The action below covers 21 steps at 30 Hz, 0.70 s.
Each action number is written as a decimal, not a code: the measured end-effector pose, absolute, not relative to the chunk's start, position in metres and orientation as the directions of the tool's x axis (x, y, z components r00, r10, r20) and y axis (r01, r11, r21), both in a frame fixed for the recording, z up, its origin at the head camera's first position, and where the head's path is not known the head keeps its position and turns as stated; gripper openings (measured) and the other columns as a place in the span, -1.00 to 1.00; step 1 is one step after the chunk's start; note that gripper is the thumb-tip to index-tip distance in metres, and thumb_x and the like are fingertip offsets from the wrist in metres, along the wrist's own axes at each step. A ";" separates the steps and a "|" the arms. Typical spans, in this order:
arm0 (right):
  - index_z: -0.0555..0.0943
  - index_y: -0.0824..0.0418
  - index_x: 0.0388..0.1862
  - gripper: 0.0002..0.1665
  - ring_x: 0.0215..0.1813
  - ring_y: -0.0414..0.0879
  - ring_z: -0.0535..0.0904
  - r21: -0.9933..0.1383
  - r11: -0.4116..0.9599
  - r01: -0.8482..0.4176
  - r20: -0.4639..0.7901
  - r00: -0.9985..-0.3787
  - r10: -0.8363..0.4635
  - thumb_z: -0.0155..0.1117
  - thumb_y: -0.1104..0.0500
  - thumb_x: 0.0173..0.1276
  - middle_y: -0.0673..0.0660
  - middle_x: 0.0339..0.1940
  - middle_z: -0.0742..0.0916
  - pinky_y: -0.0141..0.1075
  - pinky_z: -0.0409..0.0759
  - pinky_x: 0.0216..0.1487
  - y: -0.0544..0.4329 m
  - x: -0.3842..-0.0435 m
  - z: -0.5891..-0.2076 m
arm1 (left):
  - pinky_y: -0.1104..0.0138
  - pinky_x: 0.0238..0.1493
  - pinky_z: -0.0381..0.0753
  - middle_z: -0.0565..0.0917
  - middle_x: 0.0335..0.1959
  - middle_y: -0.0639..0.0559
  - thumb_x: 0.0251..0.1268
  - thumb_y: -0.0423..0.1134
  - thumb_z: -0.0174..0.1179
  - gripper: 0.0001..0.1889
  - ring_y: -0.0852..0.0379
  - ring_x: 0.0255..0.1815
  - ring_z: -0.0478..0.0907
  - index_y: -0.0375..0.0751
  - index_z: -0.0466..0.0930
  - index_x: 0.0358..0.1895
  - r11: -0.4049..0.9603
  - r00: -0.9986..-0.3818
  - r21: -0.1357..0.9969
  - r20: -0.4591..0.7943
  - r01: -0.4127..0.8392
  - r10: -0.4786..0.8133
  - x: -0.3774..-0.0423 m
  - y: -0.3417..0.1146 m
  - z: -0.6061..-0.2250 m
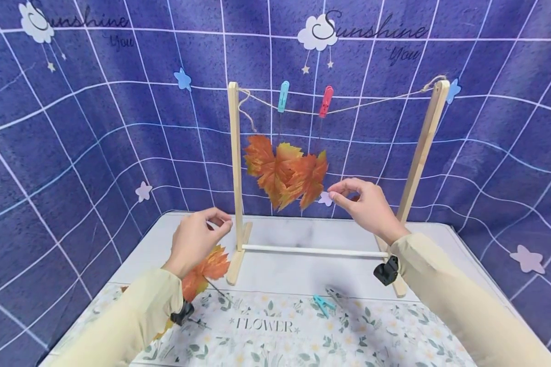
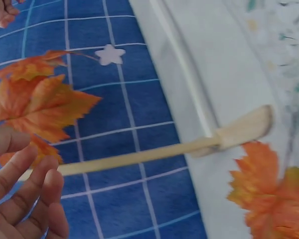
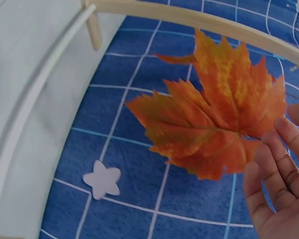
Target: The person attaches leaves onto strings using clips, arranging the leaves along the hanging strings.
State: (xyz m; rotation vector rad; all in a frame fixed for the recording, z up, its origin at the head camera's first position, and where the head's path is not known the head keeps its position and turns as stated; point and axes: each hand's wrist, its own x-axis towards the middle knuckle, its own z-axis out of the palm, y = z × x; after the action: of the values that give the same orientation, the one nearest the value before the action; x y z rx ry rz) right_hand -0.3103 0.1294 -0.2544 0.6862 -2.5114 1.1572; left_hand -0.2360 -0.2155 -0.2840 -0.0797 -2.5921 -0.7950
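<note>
Two orange-yellow artificial maple leaves hang overlapping from a twine line [image 1: 372,105]. A light-blue clothespin [image 1: 283,97] clips the left leaf [image 1: 267,165] by its stem, and a red clothespin [image 1: 325,102] clips the right leaf [image 1: 309,176]. My right hand [image 1: 369,206] hovers just right of the leaves, its fingers loosely bent around nothing; the right wrist view shows the leaf [image 3: 204,124] near its fingertips. Left of the near post, my left hand [image 1: 195,239] is raised with relaxed fingers, also holding nothing. Beneath it, more orange leaves [image 1: 213,265] lie on the table, partly hidden by the forearm.
Wooden posts, left [image 1: 236,163] and right [image 1: 420,158], carry the twine; a white rod [image 1: 312,251] joins them low down. A teal clothespin [image 1: 322,305] and a grey clothespin [image 1: 335,295] lie on the floral cloth [image 1: 266,341]. A blue gridded curtain [image 1: 119,193] stands behind.
</note>
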 end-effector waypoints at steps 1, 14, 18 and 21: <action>0.74 0.19 0.01 -0.74 -0.19 -0.04 0.63 -0.633 0.557 -0.538 0.445 -0.841 -0.306 0.30 0.07 0.51 0.14 -0.03 0.77 -0.23 0.59 -0.21 0.129 -0.310 -0.258 | 0.20 -0.37 0.52 0.74 -0.39 0.14 0.36 -0.12 0.29 -0.86 0.10 -0.35 0.66 -0.04 0.77 -0.18 0.834 -0.914 0.523 0.402 0.173 -0.063 -0.233 -0.218 -0.288; 0.76 0.13 -0.07 -0.83 -0.23 -0.07 0.64 -0.658 0.525 -0.540 0.380 -0.840 -0.388 0.32 0.12 0.48 0.03 -0.18 0.79 -0.21 0.61 -0.18 0.128 -0.306 -0.300 | 0.14 -0.30 0.58 0.71 -0.42 0.17 0.30 -0.24 0.33 -0.95 0.17 -0.36 0.62 -0.05 0.76 -0.24 0.859 -0.974 0.501 0.225 0.110 -0.006 -0.211 -0.251 -0.332; 0.76 0.14 -0.09 -0.85 -0.19 -0.13 0.65 -0.645 0.526 -0.554 0.376 -0.829 -0.413 0.32 0.14 0.48 0.01 -0.20 0.79 -0.24 0.62 -0.13 0.130 -0.303 -0.316 | 0.13 -0.30 0.59 0.72 -0.39 0.19 0.30 -0.22 0.37 -0.96 0.19 -0.37 0.62 -0.03 0.77 -0.24 0.875 -0.985 0.477 0.173 0.089 0.006 -0.207 -0.262 -0.346; 0.76 0.14 -0.12 -0.86 -0.19 -0.14 0.65 -0.655 0.516 -0.552 0.361 -0.829 -0.427 0.32 0.15 0.47 0.00 -0.21 0.79 -0.26 0.62 -0.15 0.131 -0.300 -0.326 | 0.15 -0.35 0.57 0.72 -0.38 0.19 0.27 -0.22 0.39 -0.96 0.20 -0.38 0.60 -0.01 0.78 -0.26 0.887 -0.989 0.457 0.146 0.067 0.000 -0.204 -0.274 -0.357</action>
State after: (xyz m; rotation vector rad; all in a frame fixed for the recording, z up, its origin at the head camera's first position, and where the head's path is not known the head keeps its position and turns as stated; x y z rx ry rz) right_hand -0.2998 0.1308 -0.3257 0.8453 -2.5987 1.2067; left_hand -0.2042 -0.2736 -0.3573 -0.0518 -2.9125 -0.7126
